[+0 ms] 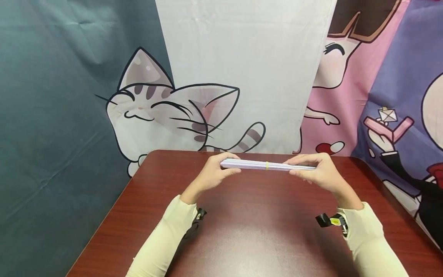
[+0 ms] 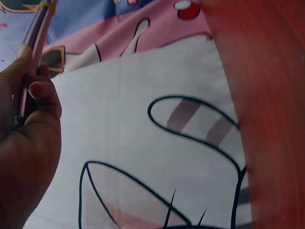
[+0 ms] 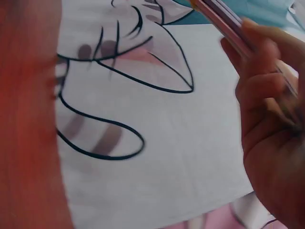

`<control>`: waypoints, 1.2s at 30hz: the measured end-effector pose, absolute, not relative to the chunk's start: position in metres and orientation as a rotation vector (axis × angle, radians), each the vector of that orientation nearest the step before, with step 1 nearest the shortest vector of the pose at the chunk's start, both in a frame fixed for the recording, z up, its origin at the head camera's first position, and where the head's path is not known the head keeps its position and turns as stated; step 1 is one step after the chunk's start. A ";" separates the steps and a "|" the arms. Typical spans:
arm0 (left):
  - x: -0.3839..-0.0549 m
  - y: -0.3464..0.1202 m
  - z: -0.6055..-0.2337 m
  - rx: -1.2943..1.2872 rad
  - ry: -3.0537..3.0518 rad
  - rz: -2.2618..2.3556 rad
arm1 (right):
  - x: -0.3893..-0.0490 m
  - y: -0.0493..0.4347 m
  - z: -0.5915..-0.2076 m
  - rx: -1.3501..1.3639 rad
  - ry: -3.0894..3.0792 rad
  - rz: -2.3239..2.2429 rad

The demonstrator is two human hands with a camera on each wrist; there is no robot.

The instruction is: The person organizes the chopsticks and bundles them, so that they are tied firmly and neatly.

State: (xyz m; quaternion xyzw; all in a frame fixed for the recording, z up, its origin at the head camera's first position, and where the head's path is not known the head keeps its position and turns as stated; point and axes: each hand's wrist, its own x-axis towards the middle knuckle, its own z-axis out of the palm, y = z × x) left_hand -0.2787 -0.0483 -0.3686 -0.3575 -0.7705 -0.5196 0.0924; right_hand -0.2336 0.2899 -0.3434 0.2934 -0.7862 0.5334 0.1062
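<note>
A slim bundle of long, thin pale-lilac sticks is held level above the table, with a yellow band round its middle; their exact kind cannot be told. My left hand grips its left end between thumb and fingers. At the opposite end, my right hand pinches the bundle the same way. Seen from the left wrist, the bundle runs up through the curled fingers of the left hand. The right wrist view has the bundle slanting into the right hand, whose fingers partly hide it.
Beneath both hands lies a reddish-brown tabletop with rounded far corners. Behind its far edge hangs a cloth backdrop with a cartoon cat. Dark straps with small devices sit on the wrists beside pale sleeves.
</note>
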 end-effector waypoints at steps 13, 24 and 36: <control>-0.284 -0.033 -0.390 -0.674 -2.429 -1.739 | -0.259 0.277 -0.392 0.834 -2.101 2.016; -0.304 -0.049 -0.410 -0.567 -2.522 -1.944 | -0.270 0.285 -0.416 0.463 -2.257 1.928; -0.328 -0.053 -0.444 -0.504 -2.710 -1.727 | -0.286 0.292 -0.458 0.305 -2.526 1.628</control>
